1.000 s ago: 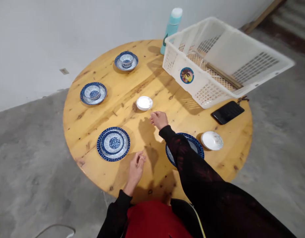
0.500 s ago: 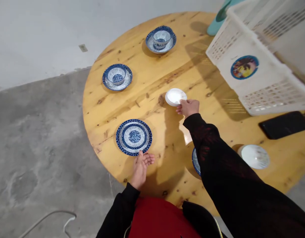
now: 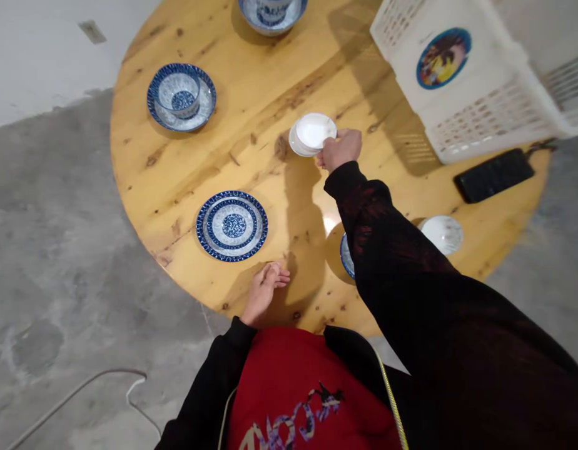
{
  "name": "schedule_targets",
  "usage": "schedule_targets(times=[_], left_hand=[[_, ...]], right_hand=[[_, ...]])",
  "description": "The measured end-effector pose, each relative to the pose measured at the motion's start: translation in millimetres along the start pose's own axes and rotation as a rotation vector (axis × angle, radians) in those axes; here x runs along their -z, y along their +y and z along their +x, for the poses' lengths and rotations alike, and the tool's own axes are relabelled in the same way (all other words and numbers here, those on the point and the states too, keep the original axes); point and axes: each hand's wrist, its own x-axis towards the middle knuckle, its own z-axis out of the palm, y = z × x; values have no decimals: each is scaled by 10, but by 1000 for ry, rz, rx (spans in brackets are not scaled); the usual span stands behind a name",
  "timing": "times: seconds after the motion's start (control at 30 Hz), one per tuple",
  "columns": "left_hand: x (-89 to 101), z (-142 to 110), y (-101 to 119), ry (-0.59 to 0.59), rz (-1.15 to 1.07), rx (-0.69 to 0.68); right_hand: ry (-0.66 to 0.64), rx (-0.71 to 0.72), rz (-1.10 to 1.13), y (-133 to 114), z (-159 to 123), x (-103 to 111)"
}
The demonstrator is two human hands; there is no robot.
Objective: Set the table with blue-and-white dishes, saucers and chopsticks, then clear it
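My right hand (image 3: 341, 150) has the rim of a small white bowl (image 3: 316, 130) between thumb and fingers. Under that bowl, a white saucer (image 3: 296, 142) peeks out on the left; I cannot tell whether the two touch. Near the table's front edge is my left hand (image 3: 266, 286), holding nothing, its fingers loosely extended and the thumb up. Just beyond it lies a blue-and-white patterned plate (image 3: 233, 226), apart from the fingers. Partly hidden by my right sleeve is another blue-rimmed dish (image 3: 347, 255).
On the round wooden table (image 3: 251, 137), a patterned bowl sits in a blue-rimmed dish (image 3: 204, 112) at left, with a similar set (image 3: 270, 28) at the back. At right are a white plastic basket (image 3: 406, 75), a black phone (image 3: 495, 176) and a white bowl (image 3: 443, 235).
The camera view has shifted, so the table things appear higher and further left. The small white bowl now sits more offset from the saucer. My left hand has drawn away from the patterned plate's edge.
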Motion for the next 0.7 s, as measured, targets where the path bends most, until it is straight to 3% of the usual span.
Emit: schedule_targets(times=[0.1, 0.2, 0.3, 0.43, 0.53, 0.7], left_hand=[[-42, -41, -54, -28, 70, -28], [-98, -45, -79, -36, 103, -91], [-165, -14, -70, -2, 119, -152], [-206, 58, -52, 29, 167, -225], [-190, 114, -60, 66, 227, -242], [-131, 184, -99, 103, 252, -239]], right_hand=[[67, -48, 84, -107, -245, 174], [21, 39, 203, -83, -783, 378], [-86, 71, 188, 111, -1481, 494], [-148, 77, 65, 425, -2239, 463], [-177, 59, 16, 575, -2511, 371], [-109, 67, -34, 682, -2616, 227]])
